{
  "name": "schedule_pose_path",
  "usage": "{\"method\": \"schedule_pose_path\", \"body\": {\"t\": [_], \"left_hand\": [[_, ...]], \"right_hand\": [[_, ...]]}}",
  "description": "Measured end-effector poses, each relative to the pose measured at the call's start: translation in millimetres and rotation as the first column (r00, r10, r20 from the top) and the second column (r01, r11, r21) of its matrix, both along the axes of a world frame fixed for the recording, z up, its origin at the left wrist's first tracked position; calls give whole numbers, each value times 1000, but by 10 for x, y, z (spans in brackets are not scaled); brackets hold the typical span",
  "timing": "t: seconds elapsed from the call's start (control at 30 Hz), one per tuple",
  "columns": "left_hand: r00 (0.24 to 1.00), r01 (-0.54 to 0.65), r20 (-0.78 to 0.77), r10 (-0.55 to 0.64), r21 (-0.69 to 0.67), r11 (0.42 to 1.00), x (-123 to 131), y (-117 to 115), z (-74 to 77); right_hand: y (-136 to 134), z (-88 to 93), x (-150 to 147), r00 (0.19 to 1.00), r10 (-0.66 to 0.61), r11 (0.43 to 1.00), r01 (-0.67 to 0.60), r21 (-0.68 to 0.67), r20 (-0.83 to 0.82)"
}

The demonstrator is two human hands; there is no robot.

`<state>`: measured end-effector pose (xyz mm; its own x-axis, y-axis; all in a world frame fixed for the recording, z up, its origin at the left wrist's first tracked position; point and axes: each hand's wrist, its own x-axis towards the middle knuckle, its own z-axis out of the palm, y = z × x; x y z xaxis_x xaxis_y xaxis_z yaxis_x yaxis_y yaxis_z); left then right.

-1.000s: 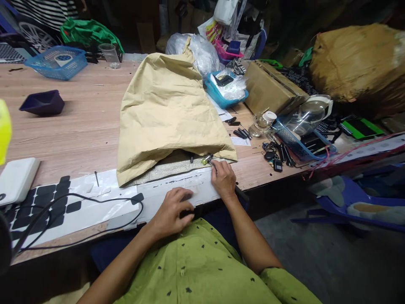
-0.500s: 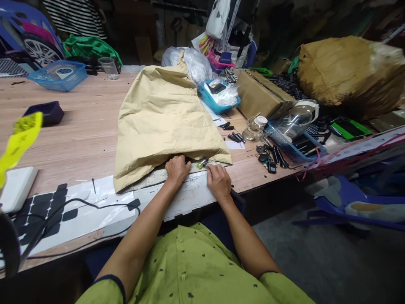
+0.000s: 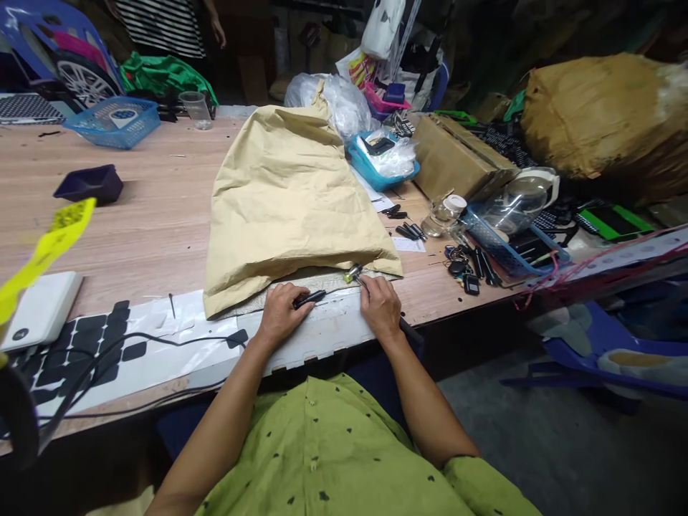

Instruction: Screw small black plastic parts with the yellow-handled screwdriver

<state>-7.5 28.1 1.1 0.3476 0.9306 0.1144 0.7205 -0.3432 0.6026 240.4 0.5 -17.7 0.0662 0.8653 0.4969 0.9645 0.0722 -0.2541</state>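
Note:
My left hand [image 3: 282, 312] is at the table's front edge, its thumb and fingers closed on a slim black handle-like piece [image 3: 310, 298]; its exact kind I cannot make out. To the right, my right hand [image 3: 380, 308] grips a small hammer [image 3: 352, 273] with a metal head and a yellow-green face. The hammer's black handle shows below my wrist. Just beyond both hands lies a large beige cloth bag [image 3: 301, 193], its near edge over a silvery textured sheet [image 3: 256, 302]. A white strip [image 3: 333, 322] lies beneath the hands.
On the right are black pieces [image 3: 411, 231], car keys [image 3: 465, 269], a jar [image 3: 443, 215], a blue basket [image 3: 510, 240] and a cardboard box [image 3: 456, 158]. A dark tray [image 3: 89, 184], white box [image 3: 43, 308] and black cable [image 3: 177, 338] lie left. Another person [image 3: 161, 29] stands behind the table.
My left hand has come out from under the bag's near edge, toward me and left, and the black piece now shows in it. My right hand still holds the hammer.

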Motion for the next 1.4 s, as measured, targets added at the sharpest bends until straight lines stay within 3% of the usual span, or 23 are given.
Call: {"method": "schedule_pose_path", "body": {"t": [0.17,0.4,1.0,1.2,1.4], "left_hand": [[1000,8,17,-8,7,1000,30,4,9],[1000,-11,15,11,9,1000,61,-7,3],[999,-26,19,26,-17,1000,120,-18,21],[999,-19,25,20,-17,1000,133,-20,22],[999,-32,25,33,-37,999,148,-27,53]], "right_hand": [[-95,55,-22,987,55,998,-54,14,-150],[-274,275,-292,874,252,963,-270,16,-416],[-351,369,-527,839,364,912,-409,-27,-405],[-255,333,-385,901,300,950,-313,9,-312],[-32,190,-30,993,107,992,-104,65,-47]]}}
